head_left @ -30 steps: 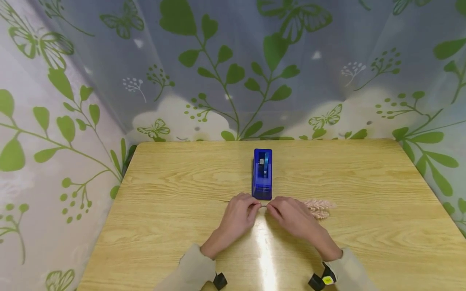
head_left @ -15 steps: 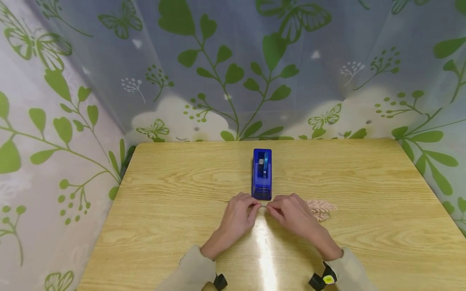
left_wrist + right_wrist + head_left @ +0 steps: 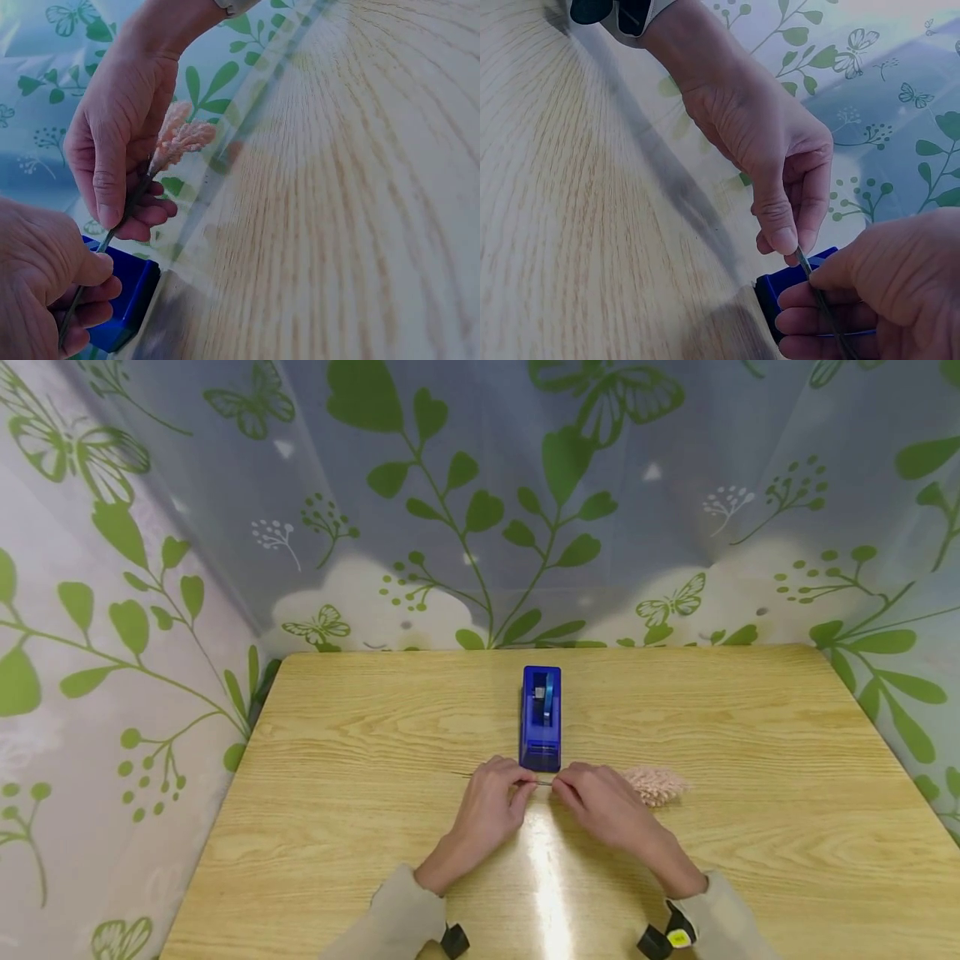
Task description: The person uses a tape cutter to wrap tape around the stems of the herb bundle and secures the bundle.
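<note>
My left hand [image 3: 491, 797] pinches the thin dark stem [image 3: 106, 238] of an artificial flower sprig between thumb and fingers. Just to its right, my right hand [image 3: 609, 810] pinches the same stem, leaving a short length bare between the two. Fluffy pale pink flower heads [image 3: 654, 786] stick out past the right hand. Far ends of the stem poke out left of the left hand. Right behind the fingertips stands a blue tape dispenser [image 3: 541, 718] with a roll in it. In the right wrist view the stem [image 3: 804, 261] looks paler and shiny near the left fingertips; why, I cannot tell.
Both hands work over a light wood-grain table [image 3: 360, 727]. A curtain [image 3: 465, 485] printed with green leaves and butterflies hangs along its back and sides. Black wrist devices [image 3: 655, 941] sit at the cuffs.
The pink flower heads have turned about the stem, from two spread heads to one bunched cluster. My right hand has shifted very slightly right; the left hand and dispenser have stayed put.
</note>
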`<state>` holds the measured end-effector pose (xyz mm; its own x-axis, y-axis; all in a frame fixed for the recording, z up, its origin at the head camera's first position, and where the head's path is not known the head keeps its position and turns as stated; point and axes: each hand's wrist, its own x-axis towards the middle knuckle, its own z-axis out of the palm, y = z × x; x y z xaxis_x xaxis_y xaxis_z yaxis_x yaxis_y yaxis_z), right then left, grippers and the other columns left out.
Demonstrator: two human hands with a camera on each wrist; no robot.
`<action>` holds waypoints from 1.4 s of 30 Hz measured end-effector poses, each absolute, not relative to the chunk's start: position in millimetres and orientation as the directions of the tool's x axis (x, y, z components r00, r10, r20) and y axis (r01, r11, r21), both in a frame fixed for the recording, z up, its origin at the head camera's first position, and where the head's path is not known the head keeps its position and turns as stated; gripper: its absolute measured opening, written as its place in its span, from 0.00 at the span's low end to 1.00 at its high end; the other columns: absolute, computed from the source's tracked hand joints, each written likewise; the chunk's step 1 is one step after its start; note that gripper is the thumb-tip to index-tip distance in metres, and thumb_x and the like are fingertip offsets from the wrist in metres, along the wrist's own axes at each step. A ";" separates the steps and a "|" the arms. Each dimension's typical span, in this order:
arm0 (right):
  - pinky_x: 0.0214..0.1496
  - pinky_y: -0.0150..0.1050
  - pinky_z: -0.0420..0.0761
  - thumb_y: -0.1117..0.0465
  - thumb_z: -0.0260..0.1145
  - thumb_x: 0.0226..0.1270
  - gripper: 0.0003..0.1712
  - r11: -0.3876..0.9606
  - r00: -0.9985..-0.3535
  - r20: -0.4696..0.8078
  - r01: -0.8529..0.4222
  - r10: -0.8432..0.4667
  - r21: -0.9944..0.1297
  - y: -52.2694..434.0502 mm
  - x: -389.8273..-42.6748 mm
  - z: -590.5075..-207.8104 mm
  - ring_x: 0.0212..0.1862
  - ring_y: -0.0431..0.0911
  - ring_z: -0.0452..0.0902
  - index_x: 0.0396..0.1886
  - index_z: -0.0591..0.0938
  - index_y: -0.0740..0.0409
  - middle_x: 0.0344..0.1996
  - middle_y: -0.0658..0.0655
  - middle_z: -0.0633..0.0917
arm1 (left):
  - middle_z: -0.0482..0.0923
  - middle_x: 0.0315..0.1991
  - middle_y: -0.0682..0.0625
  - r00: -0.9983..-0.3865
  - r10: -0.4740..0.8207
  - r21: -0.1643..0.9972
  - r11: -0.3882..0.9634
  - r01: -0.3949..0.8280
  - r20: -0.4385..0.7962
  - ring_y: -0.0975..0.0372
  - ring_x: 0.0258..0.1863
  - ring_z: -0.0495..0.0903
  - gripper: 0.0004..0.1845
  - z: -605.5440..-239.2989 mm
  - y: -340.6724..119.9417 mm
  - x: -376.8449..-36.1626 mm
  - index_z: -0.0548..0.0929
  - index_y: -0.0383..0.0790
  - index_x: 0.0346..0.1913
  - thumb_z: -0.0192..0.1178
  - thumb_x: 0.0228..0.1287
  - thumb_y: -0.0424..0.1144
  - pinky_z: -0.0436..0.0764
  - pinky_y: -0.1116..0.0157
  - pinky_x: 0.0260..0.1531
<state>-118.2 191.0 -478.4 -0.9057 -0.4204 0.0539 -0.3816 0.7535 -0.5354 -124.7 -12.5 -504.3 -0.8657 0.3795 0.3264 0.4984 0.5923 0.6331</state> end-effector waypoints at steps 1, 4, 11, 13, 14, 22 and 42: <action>0.23 0.30 0.67 0.63 0.60 0.79 0.17 0.753 -0.904 0.073 -0.394 -0.422 -0.527 191.0 -118.3 -478.3 0.21 0.35 0.63 0.26 0.83 0.51 0.20 0.43 0.73 | 0.89 0.37 0.50 -0.868 0.377 0.638 0.590 0.494 0.323 0.59 0.38 0.84 0.04 -503.6 -12.6 -124.4 0.92 0.39 0.40 0.71 0.65 0.29 0.82 0.60 0.45; 0.23 0.30 0.66 0.64 0.62 0.78 0.16 0.751 -0.898 0.114 -0.419 -0.424 -0.510 191.3 -118.9 -478.2 0.21 0.35 0.62 0.25 0.84 0.51 0.20 0.42 0.73 | 0.90 0.37 0.50 -0.869 0.370 0.640 0.590 0.492 0.327 0.59 0.39 0.84 0.03 -501.9 -12.6 -123.8 0.92 0.38 0.40 0.72 0.65 0.30 0.83 0.59 0.46; 0.25 0.30 0.68 0.64 0.66 0.75 0.12 0.753 -0.890 0.153 -0.447 -0.430 -0.482 191.3 -120.2 -478.5 0.21 0.34 0.63 0.27 0.87 0.54 0.20 0.42 0.75 | 0.90 0.37 0.51 -0.870 0.371 0.617 0.614 0.492 0.325 0.60 0.37 0.84 0.04 -502.0 -11.0 -124.1 0.92 0.40 0.41 0.71 0.68 0.36 0.82 0.60 0.46; 0.24 0.30 0.69 0.64 0.67 0.74 0.11 0.760 -0.891 0.153 -0.447 -0.428 -0.473 190.9 -120.0 -478.8 0.21 0.34 0.64 0.28 0.87 0.54 0.21 0.43 0.76 | 0.89 0.36 0.52 -0.872 0.373 0.602 0.631 0.490 0.318 0.61 0.36 0.83 0.05 -501.9 -10.1 -124.3 0.92 0.40 0.41 0.70 0.70 0.38 0.81 0.61 0.44; 0.24 0.29 0.69 0.64 0.67 0.74 0.11 0.764 -0.890 0.155 -0.448 -0.428 -0.464 190.8 -119.8 -479.1 0.21 0.34 0.65 0.29 0.88 0.54 0.22 0.43 0.77 | 0.89 0.35 0.52 -0.871 0.376 0.592 0.640 0.490 0.315 0.61 0.35 0.82 0.06 -501.6 -9.7 -124.5 0.92 0.40 0.41 0.69 0.71 0.39 0.81 0.61 0.43; 0.22 0.28 0.70 0.66 0.70 0.71 0.06 0.770 -0.871 0.197 -0.491 -0.451 -0.407 190.4 -118.0 -478.6 0.22 0.35 0.66 0.32 0.89 0.56 0.23 0.46 0.79 | 0.87 0.32 0.52 -0.858 0.382 0.550 0.659 0.513 0.342 0.60 0.34 0.79 0.06 -502.1 -10.0 -124.7 0.91 0.40 0.38 0.68 0.72 0.37 0.78 0.64 0.37; 0.25 0.32 0.68 0.61 0.61 0.81 0.15 0.759 -0.916 0.059 -0.365 -0.398 -0.540 190.8 -119.2 -479.9 0.23 0.37 0.64 0.29 0.82 0.54 0.21 0.44 0.72 | 0.89 0.33 0.51 -0.838 0.326 0.623 0.563 0.544 0.438 0.60 0.36 0.82 0.02 -506.4 -11.5 -127.2 0.93 0.38 0.38 0.73 0.64 0.33 0.82 0.59 0.43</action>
<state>-119.2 190.8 -479.9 -0.9155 -0.3980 0.0588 -0.3646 0.7589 -0.5396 -127.2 -11.5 -506.4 -0.8380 0.3260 0.4375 0.5439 0.5626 0.6226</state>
